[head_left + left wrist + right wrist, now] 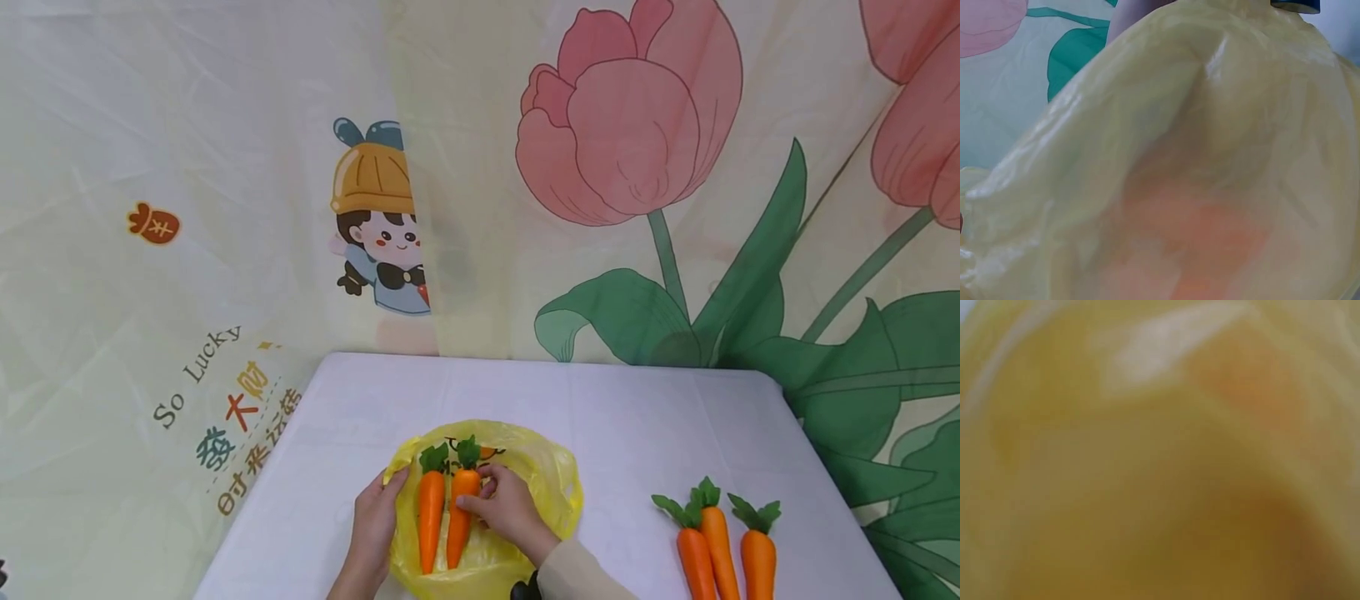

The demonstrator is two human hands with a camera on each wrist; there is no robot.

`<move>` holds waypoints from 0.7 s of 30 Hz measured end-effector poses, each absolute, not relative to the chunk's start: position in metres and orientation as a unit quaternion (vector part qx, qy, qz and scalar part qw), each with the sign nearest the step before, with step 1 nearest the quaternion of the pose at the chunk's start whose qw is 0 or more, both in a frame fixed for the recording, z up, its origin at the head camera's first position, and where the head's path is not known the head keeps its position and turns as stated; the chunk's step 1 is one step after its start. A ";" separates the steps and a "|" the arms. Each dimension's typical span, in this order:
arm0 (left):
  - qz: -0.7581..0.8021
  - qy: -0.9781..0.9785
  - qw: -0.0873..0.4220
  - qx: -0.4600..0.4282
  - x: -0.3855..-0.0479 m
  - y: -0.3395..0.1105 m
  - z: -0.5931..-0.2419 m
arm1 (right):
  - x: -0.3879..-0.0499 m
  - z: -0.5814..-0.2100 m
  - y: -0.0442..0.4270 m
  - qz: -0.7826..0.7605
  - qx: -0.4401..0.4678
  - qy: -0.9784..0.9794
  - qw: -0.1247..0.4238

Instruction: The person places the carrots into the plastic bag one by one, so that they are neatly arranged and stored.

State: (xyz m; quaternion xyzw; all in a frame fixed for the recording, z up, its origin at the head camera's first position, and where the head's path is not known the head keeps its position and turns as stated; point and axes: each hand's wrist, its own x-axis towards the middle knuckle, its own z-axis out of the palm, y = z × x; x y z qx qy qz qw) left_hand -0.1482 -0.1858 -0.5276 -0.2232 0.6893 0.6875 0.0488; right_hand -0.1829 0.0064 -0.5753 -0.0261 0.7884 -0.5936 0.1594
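A yellow plastic bag (558,483) lies spread open on the table, and two orange toy-like carrots (431,521) with green tops lie side by side in it. My right hand (513,508) reaches into the bag and pinches the right-hand carrot (459,533) near its upper part. At the bag's left edge, my left hand (375,521) grips the rim between thumb and fingers. Translucent yellow plastic (1260,125) fills most of the left wrist view, with a blurred orange patch showing through. In the right wrist view, blurred yellow film (1116,456) hides the fingers.
Three more carrots (759,562) with green leaves lie on the white table (622,425) to the right of the bag. Behind the table hangs a cloth backdrop (480,167) printed with tulips and a cartoon figure. A small black object (525,590) shows by the right wrist.
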 end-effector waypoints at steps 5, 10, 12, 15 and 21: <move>0.687 0.690 0.050 -0.222 -0.149 -0.185 -0.526 | -0.187 -0.576 0.001 -0.548 -0.028 0.819 0.167; 0.689 0.690 0.049 -0.218 -0.148 -0.185 -0.525 | -0.189 -0.578 -0.003 -0.523 -0.018 0.832 0.185; 0.691 0.689 0.046 -0.215 -0.148 -0.185 -0.525 | -0.190 -0.579 -0.003 -0.519 -0.020 0.833 0.189; 0.692 0.688 0.044 -0.214 -0.148 -0.185 -0.525 | -0.190 -0.581 -0.002 -0.516 -0.030 0.835 0.190; 0.692 0.689 0.045 -0.212 -0.148 -0.187 -0.526 | -0.190 -0.586 0.001 -0.531 -0.061 0.825 0.185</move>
